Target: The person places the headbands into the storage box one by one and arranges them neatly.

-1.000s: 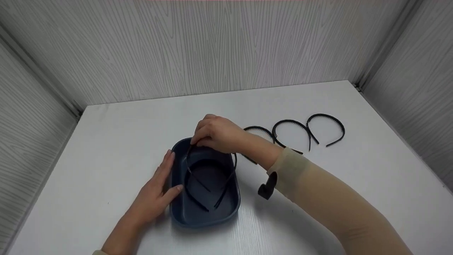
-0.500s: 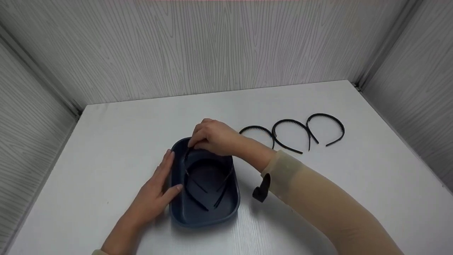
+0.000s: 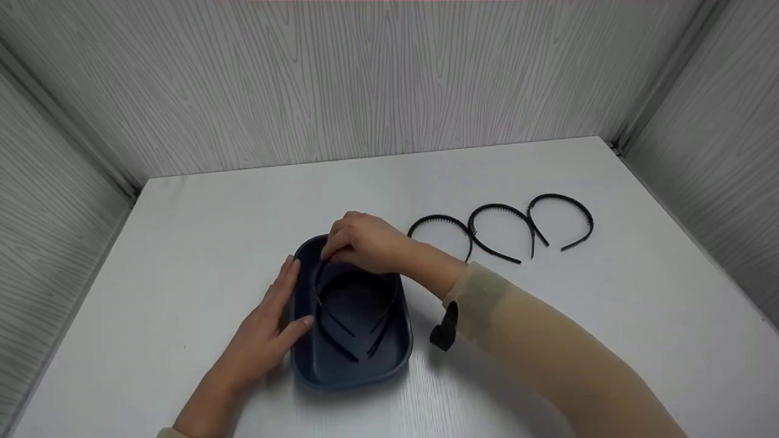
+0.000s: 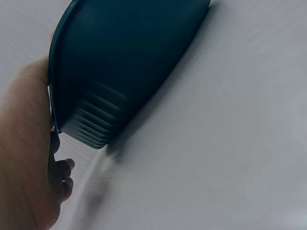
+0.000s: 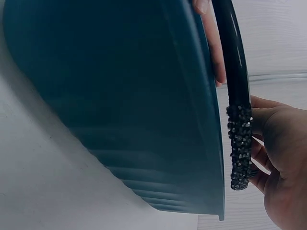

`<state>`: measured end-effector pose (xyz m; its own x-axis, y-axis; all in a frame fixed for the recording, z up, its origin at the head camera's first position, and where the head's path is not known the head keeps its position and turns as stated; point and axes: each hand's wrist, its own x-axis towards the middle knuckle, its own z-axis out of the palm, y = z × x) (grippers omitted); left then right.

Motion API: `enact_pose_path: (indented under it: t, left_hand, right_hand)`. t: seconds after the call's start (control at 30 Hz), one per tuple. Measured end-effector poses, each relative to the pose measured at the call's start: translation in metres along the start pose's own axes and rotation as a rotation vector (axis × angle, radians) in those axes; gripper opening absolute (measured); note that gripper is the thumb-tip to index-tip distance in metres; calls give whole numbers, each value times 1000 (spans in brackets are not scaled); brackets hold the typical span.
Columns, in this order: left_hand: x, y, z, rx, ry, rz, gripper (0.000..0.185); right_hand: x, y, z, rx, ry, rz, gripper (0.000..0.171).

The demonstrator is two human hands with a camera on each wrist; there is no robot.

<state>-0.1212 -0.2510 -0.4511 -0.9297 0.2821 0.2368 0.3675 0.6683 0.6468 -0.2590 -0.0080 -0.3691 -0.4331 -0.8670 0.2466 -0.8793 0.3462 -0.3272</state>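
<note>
The right hand [image 3: 365, 242] pinches a black headband [image 3: 341, 304] over the blue tray [image 3: 341, 371]; the left hand [image 3: 271, 331], fingers straight, rests against the tray's side.

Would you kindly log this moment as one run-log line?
right hand: holds headband at basin's far end | left hand: rests on basin side | three headbands on table

Sheer beige sleeve [image 3: 548, 347] with black wrist camera [image 3: 445, 327].

Black headband [image 3: 356, 286] arched inside dark blue oval tray [image 3: 350, 371], tips toward camera.
</note>
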Motion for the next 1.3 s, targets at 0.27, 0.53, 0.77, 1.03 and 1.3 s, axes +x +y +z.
enact_pose_path:
  t: [0.27,0.53,0.77,1.03,1.3]
  left_hand:
    - [2,-1,-2,5,-5,7,86]
    - [1,0,-2,-8,-9,-4,86]
    - [0,1,-1,-2,-9,-20,86]
    - [-1,2,-2,2,-16,-23,86]
    - [-1,2,-2,6,-18,-20,86]
  right_hand:
    - [1,-1,2,3,-20,2,18]
    - [1,0,10,5,-36,7,18]
    - [2,2,17,-4,-45,-10,18]
    - [1,1,22,-2,-69,5,19]
    - [5,1,26,-13,-103,-29,19]
